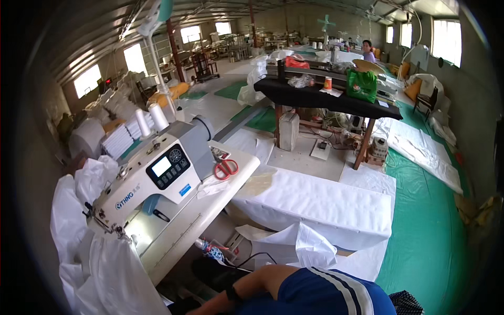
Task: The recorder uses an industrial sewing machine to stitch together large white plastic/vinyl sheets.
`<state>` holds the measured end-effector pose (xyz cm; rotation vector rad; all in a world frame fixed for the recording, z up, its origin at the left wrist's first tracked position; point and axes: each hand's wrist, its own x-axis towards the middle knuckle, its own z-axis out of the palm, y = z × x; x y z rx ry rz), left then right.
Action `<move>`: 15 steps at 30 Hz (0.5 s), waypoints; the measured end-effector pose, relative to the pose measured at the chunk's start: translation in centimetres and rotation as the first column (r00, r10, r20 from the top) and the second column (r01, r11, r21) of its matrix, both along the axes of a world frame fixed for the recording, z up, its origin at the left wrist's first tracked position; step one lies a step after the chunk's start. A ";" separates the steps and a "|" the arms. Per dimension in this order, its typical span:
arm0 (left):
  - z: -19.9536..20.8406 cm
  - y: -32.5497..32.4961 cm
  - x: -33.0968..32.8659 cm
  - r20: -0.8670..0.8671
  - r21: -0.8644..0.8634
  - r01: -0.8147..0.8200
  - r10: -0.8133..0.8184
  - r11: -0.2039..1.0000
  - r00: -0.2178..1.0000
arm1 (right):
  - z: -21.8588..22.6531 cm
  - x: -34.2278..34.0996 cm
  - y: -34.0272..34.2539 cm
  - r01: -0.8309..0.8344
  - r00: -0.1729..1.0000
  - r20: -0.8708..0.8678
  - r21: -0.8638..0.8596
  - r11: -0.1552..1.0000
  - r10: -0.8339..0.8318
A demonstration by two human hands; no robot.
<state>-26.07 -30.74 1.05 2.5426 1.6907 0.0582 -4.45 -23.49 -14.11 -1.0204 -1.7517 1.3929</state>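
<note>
A long workshop with a ribbed, sloping ceiling and bright windows stretches away, green and white sheets covering much of its floor (420,241). At left, white bundles (118,140) sit stacked near the wall. In front of them, glossy white sheeting (113,273) hangs in loose folds at the needle end of a white sewing machine (139,185), whose small screen is lit. Two thread cones (158,116) stand behind the machine. It is set on a white tabletop (191,226). The right hand (210,306), cropped by the lower edge near the sheeting, has a dark band (232,294) at its wrist; whether it grips anything cannot be told. The left hand is out of view. Red-handled scissors (226,168) lie beside the machine. Farther right, a long white-covered block (325,205) rests low down; beyond it, a black-draped tabletop (315,100) carries a green bag (361,86).
</note>
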 end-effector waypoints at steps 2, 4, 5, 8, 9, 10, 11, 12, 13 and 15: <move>-1.1 0.1 4.0 0.222 0.050 0.146 -0.154 0.988 0.963 | 1.8 1.6 -1.0 0.081 0.989 0.135 -0.107 0.991 -0.066; -2.3 -0.2 6.4 0.285 0.058 0.220 -0.227 0.974 0.931 | 2.2 2.0 -1.3 0.097 0.973 0.219 -0.065 0.993 -0.081; -2.8 -0.1 7.5 0.306 0.054 0.247 -0.252 0.967 0.918 | 2.2 2.4 -1.5 0.106 0.960 0.266 -0.044 0.993 -0.090; -4.2 0.2 9.1 0.334 0.037 0.305 -0.299 0.952 0.894 | 2.3 3.7 -1.9 0.122 0.906 0.408 0.006 0.993 -0.114; -4.6 0.3 9.5 0.341 0.034 0.311 -0.303 0.950 0.890 | 2.3 4.2 -2.0 0.124 0.884 0.452 0.023 0.992 -0.121; -5.0 0.5 9.7 0.350 0.034 0.315 -0.307 0.948 0.885 | 2.3 5.3 -2.6 0.128 0.856 0.500 0.044 0.991 -0.133; -5.4 0.6 10.0 0.357 0.033 0.325 -0.315 0.945 0.879 | 2.4 6.2 -3.2 0.132 0.828 0.543 0.062 0.989 -0.144; -5.6 0.8 10.5 0.367 0.036 0.335 -0.324 0.942 0.872 | 2.5 7.6 -4.2 0.149 0.794 0.584 0.081 0.986 -0.168; -5.9 0.9 10.8 0.374 0.036 0.346 -0.333 0.938 0.865 | 2.5 8.9 -5.1 0.162 0.758 0.625 0.100 0.982 -0.189; -6.3 1.1 11.5 0.391 0.037 0.357 -0.342 0.933 0.854 | 2.3 12.1 -7.6 0.202 0.683 0.687 0.150 0.968 -0.249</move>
